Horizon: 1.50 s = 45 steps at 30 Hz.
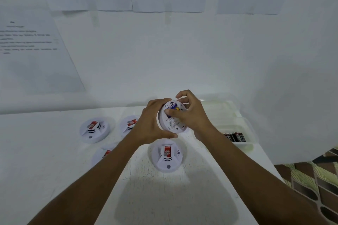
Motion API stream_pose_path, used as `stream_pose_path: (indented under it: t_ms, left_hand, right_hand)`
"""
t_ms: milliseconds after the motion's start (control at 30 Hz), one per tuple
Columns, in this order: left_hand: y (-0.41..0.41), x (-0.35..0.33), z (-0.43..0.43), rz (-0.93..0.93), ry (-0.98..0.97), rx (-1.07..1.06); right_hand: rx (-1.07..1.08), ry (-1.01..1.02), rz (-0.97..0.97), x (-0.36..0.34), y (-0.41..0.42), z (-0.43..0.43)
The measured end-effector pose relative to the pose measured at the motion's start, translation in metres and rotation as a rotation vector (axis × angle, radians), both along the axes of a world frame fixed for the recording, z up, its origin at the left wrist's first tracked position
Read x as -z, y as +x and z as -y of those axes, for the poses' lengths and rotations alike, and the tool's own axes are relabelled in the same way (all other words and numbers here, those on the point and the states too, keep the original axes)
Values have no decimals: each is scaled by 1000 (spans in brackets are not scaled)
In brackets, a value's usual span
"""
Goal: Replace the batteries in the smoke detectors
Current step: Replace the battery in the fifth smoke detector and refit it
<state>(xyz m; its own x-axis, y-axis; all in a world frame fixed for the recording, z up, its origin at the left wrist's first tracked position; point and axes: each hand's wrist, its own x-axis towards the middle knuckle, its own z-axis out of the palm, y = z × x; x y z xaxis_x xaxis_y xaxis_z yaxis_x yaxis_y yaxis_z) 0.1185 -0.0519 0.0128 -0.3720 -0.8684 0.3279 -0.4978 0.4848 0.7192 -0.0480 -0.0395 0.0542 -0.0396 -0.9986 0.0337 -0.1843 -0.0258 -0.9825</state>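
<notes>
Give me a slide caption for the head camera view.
Left hand holds an upturned detector while the right hand pinches its battery; others lie on the table.

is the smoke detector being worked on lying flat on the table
No, the left hand and right hand hold the smoke detector tilted up off the table.

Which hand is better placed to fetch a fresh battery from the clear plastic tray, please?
Probably right. The left hand grips the round white plastic smoke detector; the right hand only fingers its battery bay, and the clear plastic tray of black batteries lies on that side.
</notes>
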Motion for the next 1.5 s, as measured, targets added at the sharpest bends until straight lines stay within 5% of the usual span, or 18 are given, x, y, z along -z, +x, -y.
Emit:
stream_pose_path:
  t_ms: [300, 400, 500, 733, 900, 1067, 1200, 1500]
  left_hand:
    - [30, 3, -2, -24, 37, -7]
    - [53, 6, -1, -53, 71, -58]
    - [68, 8, -1, -58, 88, -89]
    - [75, 9, -1, -41, 69, -96]
    - [74, 8, -2, -52, 90, -99]
    - [69, 5, -5, -58, 100, -84]
    - [59, -2, -10, -53, 70, -64]
    - [38, -20, -20, -71, 3, -19]
  right_hand:
    - [-25, -50, -46, 17, -4, 23]
    - [-73, -129, -440, 40, -21, 39]
    - [-372, -78, -885, 58, -31, 47]
    - [-523, -176, -1236, 60, -24, 47]
    - [-285, -275, -1000, 53, -23, 38]
    - [42, -249, -347, 30, -27, 21]
    - [23, -254, -38, 0, -16, 1]
    - [0, -528, -420, 15, 10, -5]
